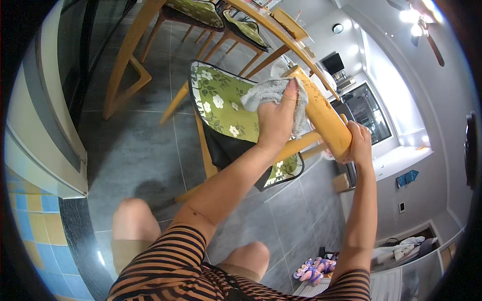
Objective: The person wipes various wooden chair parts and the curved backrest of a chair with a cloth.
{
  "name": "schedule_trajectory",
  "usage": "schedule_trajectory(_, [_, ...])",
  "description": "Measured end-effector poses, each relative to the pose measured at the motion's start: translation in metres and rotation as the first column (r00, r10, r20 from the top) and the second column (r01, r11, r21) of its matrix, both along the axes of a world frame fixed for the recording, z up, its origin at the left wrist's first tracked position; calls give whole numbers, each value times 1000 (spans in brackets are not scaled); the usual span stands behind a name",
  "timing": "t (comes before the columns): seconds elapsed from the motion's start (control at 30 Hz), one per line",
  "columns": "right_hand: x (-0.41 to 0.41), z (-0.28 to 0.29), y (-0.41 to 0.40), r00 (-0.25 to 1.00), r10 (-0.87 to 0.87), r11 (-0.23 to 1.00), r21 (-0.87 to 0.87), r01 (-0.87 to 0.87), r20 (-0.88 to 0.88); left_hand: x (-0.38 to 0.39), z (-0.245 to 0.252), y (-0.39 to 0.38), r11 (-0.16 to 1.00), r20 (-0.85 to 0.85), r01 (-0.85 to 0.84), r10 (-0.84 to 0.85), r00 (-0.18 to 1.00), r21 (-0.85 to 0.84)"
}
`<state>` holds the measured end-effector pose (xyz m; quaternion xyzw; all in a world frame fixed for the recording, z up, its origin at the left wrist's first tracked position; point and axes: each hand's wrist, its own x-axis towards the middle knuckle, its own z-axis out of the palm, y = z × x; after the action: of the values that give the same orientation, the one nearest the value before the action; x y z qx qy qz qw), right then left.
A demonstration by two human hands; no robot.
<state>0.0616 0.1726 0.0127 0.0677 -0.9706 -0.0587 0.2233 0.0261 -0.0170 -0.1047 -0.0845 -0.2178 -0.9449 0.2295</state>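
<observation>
A grey cloth (269,92) is bunched in my left hand (276,118), its thumb on top, pressed against the wooden top rail (327,113) of a chair's backrest. Dark worn or stained patches mark the rail's face. At the rail's near right end, my right hand (360,141) has its fingers wrapped around the wood. Below the left hand lies the chair's seat cushion (222,98), green with white flowers and dark edging. My left forearm hides part of the chair frame and cushion.
A wooden table (256,17) stands beyond, with two cushioned chairs (244,30) alongside. At left are a pale door frame (45,124) and blue and yellow tiles (41,222). Pink and purple roller skates (314,271) rest on the grey tiled floor (131,150) at lower right.
</observation>
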Motion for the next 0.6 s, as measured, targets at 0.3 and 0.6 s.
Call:
schedule_trajectory(0.3, [3,-1,-5,1000,14,1000,5,-14,-6,0,-14,-3,976,0,82,-84,997,-202])
schedule_trajectory(0.6, [5,-4,-25,988,32,984,-170,-58,-149,15,-8,0,961,-102,237,-224,969,140])
